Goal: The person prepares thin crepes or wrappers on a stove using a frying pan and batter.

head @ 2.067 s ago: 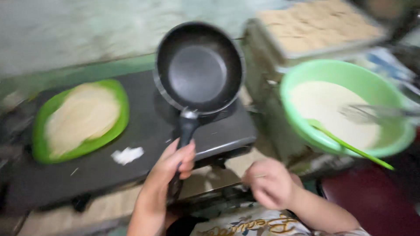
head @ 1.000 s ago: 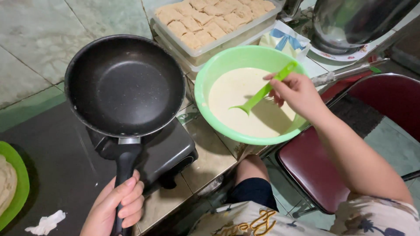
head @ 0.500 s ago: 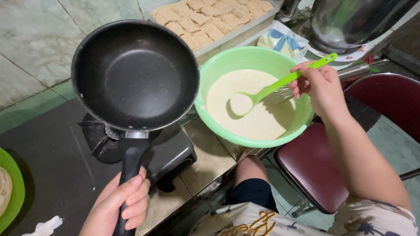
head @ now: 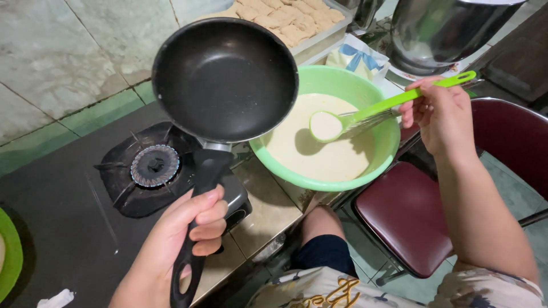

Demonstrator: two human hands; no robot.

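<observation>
I count one black pan (head: 225, 77), one green ladle (head: 377, 108), one green bowl (head: 348, 85), one gas burner (head: 154, 165), one maroon chair (head: 408, 217), one tray of squares (head: 285, 20).

Black gas stove (head: 68, 228) with bare round burner (head: 154, 166) at left. Tray of pale tan squares (head: 285, 20) at top. Shiny metal pot (head: 445, 31) top right. Dark red chair seat (head: 411, 217) lower right. Green plate edge (head: 8, 256) far left.

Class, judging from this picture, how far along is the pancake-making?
Done: batter sits mixed in the green bowl. In hand: left hand holds the empty black pan lifted off the burner; right hand raises a filled green ladle. Left: pouring and cooking.
</observation>
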